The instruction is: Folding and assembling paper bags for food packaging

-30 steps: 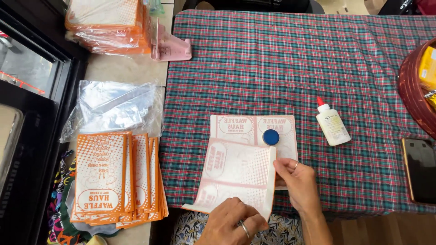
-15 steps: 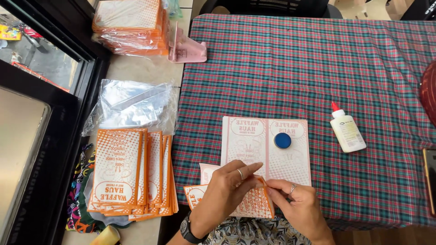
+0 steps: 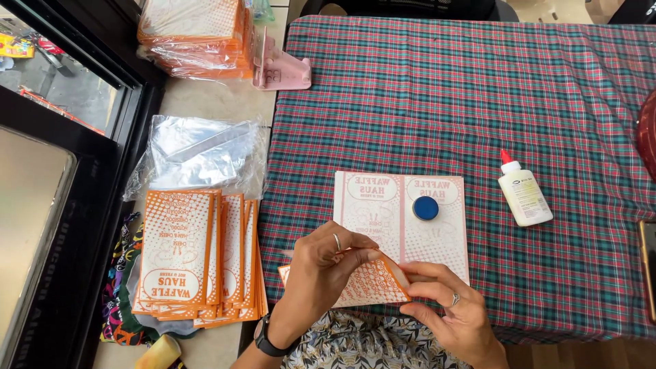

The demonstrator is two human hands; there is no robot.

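Note:
My left hand (image 3: 320, 279) presses down on an orange-and-white printed paper bag (image 3: 372, 283) at the near edge of the plaid table. My right hand (image 3: 454, 313) pinches the bag's right edge, where a fold stands slightly raised. Just beyond the bag lies a flat unfolded white sheet (image 3: 383, 212) with pale red print. A small round blue cap (image 3: 426, 208) rests on that sheet. A white glue bottle (image 3: 523, 193) with a red tip lies on the cloth to the right, apart from both hands.
Left of the table, a stack of finished orange bags (image 3: 195, 253) lies on a beige counter, with crumpled clear plastic (image 3: 198, 154) behind it. A wrapped bundle of bags (image 3: 198, 34) and a pink holder (image 3: 280, 68) sit further back. A dark window frame (image 3: 75, 205) runs along the left.
The view has shifted and come closer. My left hand has moved onto the bag and flattened it, while my right hand has slid to its right edge and pinched the fold.

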